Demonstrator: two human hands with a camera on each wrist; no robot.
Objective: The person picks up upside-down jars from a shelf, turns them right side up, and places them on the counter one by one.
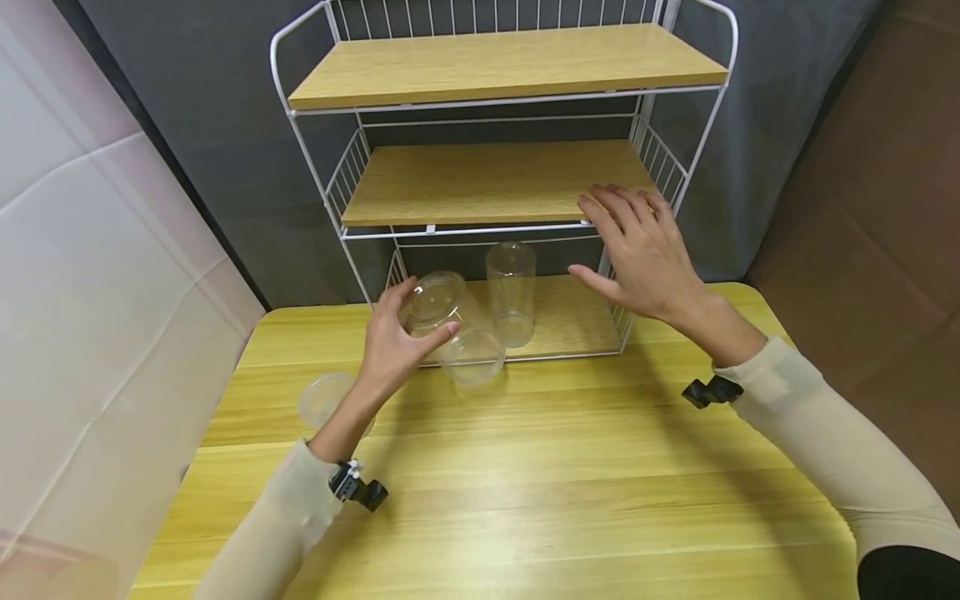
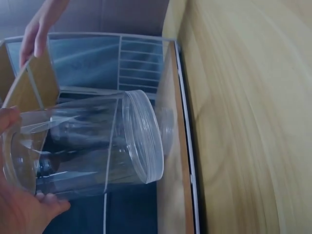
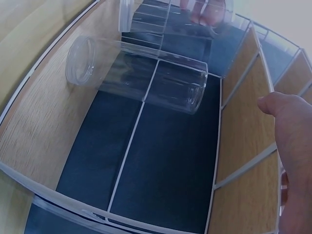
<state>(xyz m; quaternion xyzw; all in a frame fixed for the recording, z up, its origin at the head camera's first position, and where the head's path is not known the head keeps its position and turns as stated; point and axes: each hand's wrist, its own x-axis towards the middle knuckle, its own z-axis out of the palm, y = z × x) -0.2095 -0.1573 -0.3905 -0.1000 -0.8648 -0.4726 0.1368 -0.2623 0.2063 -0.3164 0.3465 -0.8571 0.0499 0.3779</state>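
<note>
My left hand (image 1: 393, 342) grips a clear plastic jar (image 2: 92, 141) around one end, thumb on one side and fingers on the other. The jar is tilted, and its ridged wide end points down at the front edge of the bottom shelf (image 1: 570, 321). Behind it a taller, slimmer clear jar (image 1: 512, 292) stands upright on that shelf. At the middle shelf's (image 1: 487, 183) front right corner is my right hand (image 1: 645, 250), its fingers extended over the board. In the right wrist view its thumb (image 3: 273, 103) lies at the front rail.
The white wire rack (image 1: 330, 200) has three wooden boards and stands at the back of the wooden table (image 1: 525, 483). A round clear object (image 1: 324, 398) lies on the table at left, partly behind my left forearm. A pale sheet and a brown panel flank the table.
</note>
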